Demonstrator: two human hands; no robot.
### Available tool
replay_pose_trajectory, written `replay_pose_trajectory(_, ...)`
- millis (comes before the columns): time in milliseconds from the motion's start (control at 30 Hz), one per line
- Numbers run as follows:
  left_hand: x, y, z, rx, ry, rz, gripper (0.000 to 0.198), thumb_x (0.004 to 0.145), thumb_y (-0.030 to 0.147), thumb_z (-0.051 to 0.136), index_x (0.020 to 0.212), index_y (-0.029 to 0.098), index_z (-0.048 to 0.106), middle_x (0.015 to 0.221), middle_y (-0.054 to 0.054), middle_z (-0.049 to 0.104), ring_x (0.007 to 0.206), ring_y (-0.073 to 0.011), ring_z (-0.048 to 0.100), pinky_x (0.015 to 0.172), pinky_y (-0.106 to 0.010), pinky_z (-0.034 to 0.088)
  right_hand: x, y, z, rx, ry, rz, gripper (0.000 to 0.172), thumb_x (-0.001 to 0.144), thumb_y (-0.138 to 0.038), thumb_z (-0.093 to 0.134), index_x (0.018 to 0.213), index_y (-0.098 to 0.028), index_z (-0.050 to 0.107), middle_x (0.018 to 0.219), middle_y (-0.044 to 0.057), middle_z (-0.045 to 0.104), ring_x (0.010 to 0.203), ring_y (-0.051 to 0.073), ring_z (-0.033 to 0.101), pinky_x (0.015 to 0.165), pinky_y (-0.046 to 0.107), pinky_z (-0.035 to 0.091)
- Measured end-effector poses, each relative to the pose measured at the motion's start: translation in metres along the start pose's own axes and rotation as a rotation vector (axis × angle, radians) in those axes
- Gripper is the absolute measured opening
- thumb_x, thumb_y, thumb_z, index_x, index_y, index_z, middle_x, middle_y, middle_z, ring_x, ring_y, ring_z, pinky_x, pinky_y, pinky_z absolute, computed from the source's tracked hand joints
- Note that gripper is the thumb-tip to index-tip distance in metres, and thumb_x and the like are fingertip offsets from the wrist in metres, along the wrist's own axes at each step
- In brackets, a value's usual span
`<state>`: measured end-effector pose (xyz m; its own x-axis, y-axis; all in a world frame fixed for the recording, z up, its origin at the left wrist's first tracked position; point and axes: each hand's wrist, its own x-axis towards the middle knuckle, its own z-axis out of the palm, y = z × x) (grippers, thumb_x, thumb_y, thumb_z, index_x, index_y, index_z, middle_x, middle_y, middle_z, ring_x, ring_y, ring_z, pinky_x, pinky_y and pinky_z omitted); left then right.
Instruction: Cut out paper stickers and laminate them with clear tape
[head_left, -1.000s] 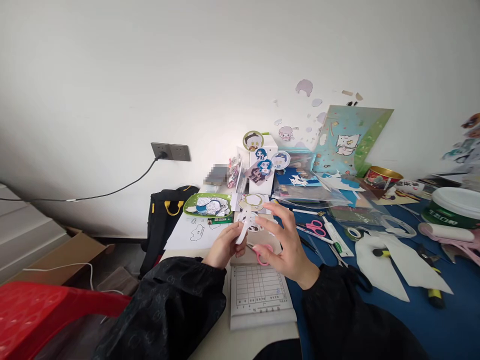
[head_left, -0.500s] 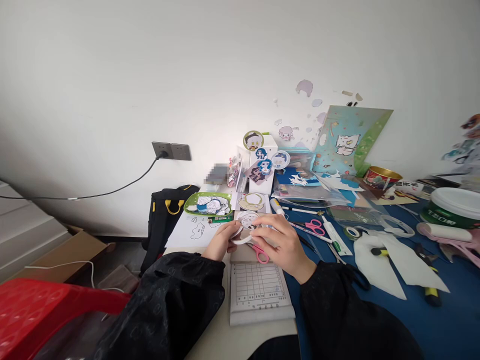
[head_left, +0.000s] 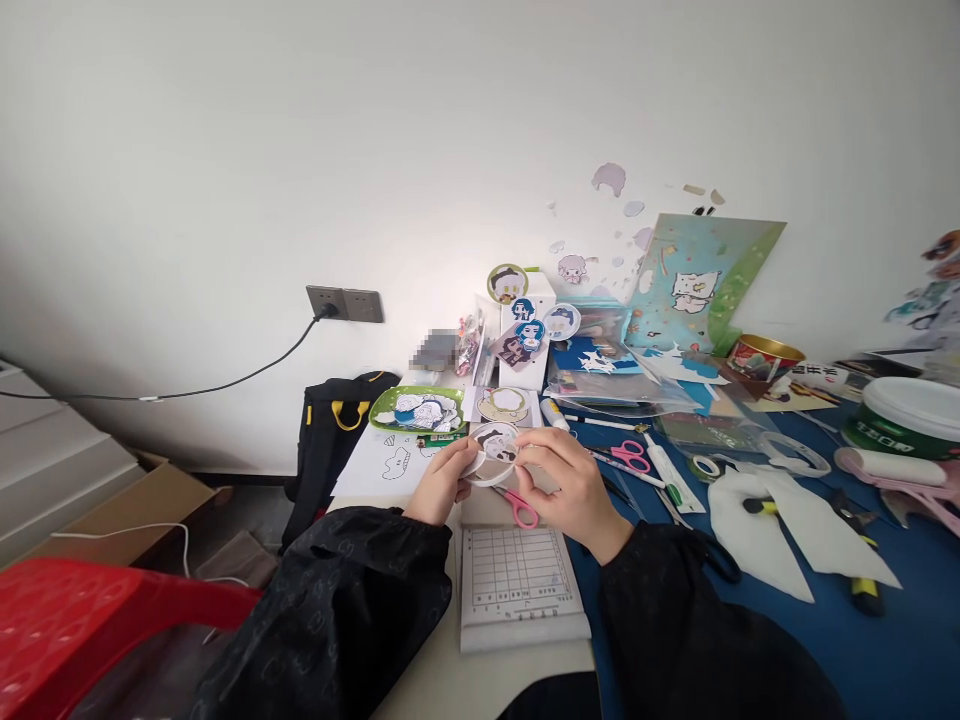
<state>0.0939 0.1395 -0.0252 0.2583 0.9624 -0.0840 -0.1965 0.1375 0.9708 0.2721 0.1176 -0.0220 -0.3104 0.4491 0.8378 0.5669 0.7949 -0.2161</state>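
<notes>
Both hands at a thin white circular band

Closest in, a white paper pad printed with a ruled grid (head_left: 525, 590) lies on the pale tabletop (head_left: 450, 690). Just beyond it is a pair of pink-handled scissors (head_left: 525, 512), partly covered near the blades.

Above them, the thin white circular band (head_left: 491, 484) is held up between the hands. The left hand (head_left: 441, 482) pinches its left side between thumb and fingers. The right hand (head_left: 571, 490) is narrowly curled, fingertips at the band's right edge; whether they grip or only touch, I cannot tell. A printed cartoon figure (head_left: 496, 440) shows inside the band, but whether it is attached or lies behind is unclear.

The step in hand appears to be handling the band's edge. The next move would call for a steady left pinch and light right fingertips, since the band looks easily bent.

Farther off are a flat green plastic tray (head_left: 379, 407) heaped with paper cutouts (head_left: 427, 410), then an upright white box (head_left: 534, 376) before the white wall (head_left: 375, 150).
</notes>
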Motion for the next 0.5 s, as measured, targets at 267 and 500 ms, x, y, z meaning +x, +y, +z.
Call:
replay_pose_trajectory(267, 0.001, -0.001, 0.001, -0.038, -0.021, -0.022, 0.03, 0.067, 0.038, 0.064, 0.06, 0.017, 0.044, 0.053, 0.006, 0.032, 0.043, -0.0056, 0.025, 0.039, -0.019, 0.016, 0.003, -0.005, -0.003, 0.127, 0.075, 0.111, 0.019, 0.076, -0.006, 0.053, 0.085, -0.021, 0.06, 0.094, 0.007, 0.064, 0.09, 0.021, 0.062, 0.079, 0.037, 0.051)
replay_pose_trajectory(500, 0.005, -0.002, 0.001, -0.117, -0.134, -0.153, 0.028, 0.065, 0.033, 0.061, 0.057, 0.019, 0.037, 0.048, 0.008, 0.028, 0.038, -0.0042, 0.019, 0.037, -0.019, 0.014, 0.0, 0.016, -0.006, 0.666, 0.29, 0.614, 0.018, 0.089, -0.026, 0.047, 0.083, -0.019, 0.062, 0.09, 0.007, 0.066, 0.088, 0.021, 0.064, 0.077, 0.036, 0.051)
